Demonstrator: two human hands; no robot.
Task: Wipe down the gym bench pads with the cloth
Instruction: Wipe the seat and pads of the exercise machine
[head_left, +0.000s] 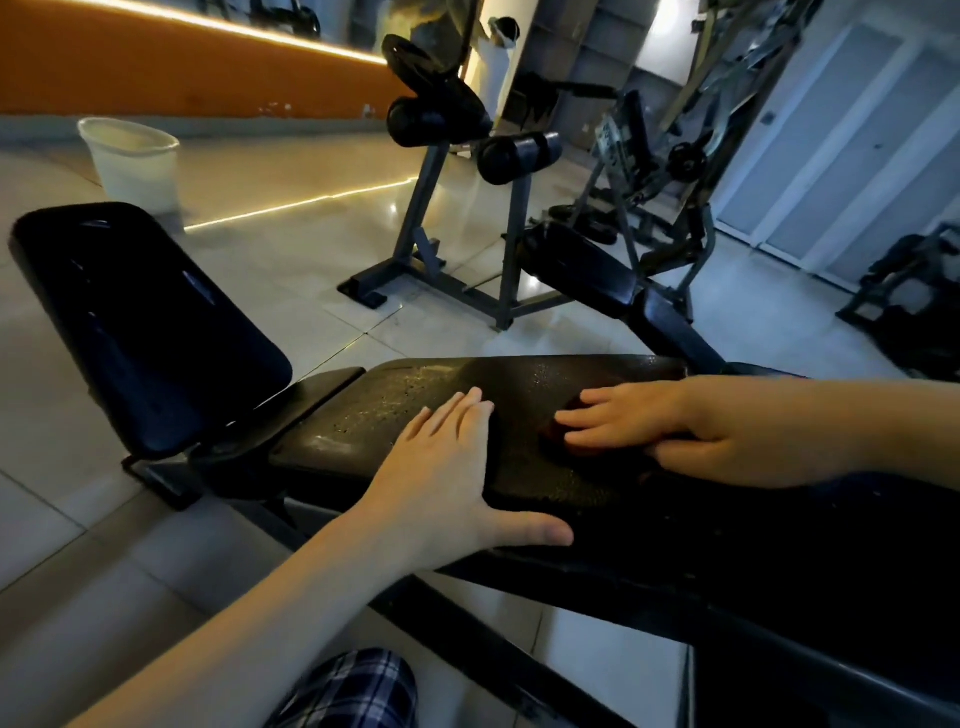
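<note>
Head view: the wiping stroke on the seat pad (395, 405) appears to be in progress. The right hand (639, 421), fingers straight and slightly apart, presses the cloth (558, 441) flat at mid-pad. The left hand (447, 467), fingers straight, braces the near edge. Next move: sweep toward the droplet-speckled left end, then the back pad (150, 322).

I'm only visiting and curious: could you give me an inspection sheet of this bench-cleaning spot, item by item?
Surface: flat bench pad, black, speckled with droplets.
Job's things: dark reddish cloth lying on that pad; back pad tilted up, glossy, with neither hand on it.
Clutter: nothing seen.
Hands: left hand flat on the flat bench pad, thumb along its near edge; right hand presses the cloth with straight fingers.
Cables: nothing seen.
Surroundings: pale bin and roller-pad rack on a shiny tiled floor.
</note>
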